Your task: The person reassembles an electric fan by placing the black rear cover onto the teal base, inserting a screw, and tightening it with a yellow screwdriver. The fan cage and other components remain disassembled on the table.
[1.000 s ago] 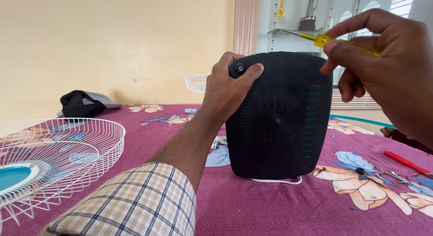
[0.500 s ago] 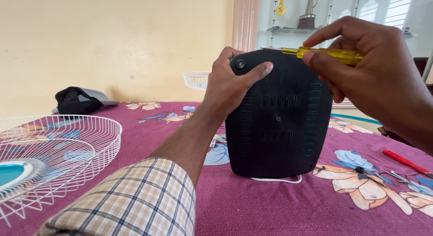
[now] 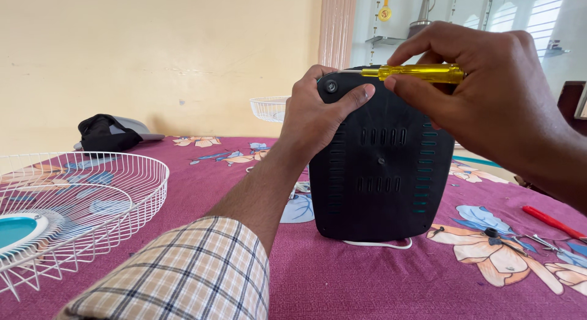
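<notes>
A black plastic fan base (image 3: pixel 382 173) with vent slots stands upright on the maroon flowered cloth (image 3: pixel 367 277). My left hand (image 3: pixel 318 121) grips its upper left corner, thumb lying just below a round screw (image 3: pixel 331 86). My right hand (image 3: pixel 489 106) holds a yellow-handled screwdriver (image 3: pixel 416 72) level across the top edge of the base, its metal tip pointing left toward that screw corner. A white cord (image 3: pixel 379 245) shows under the base.
A white wire fan guard (image 3: pixel 79 204) with a teal hub lies at the left. A dark cap (image 3: pixel 107 133) sits behind it, a smaller white guard (image 3: pixel 269 109) farther back. A red-handled tool (image 3: pixel 550 221), pliers (image 3: pixel 538 240) and a small black part lie at the right.
My right hand has lowered and shifted left, bringing the screwdriver from above the base's right corner down level with its top edge, tip nearer the screw. My left hand kept its grip.
</notes>
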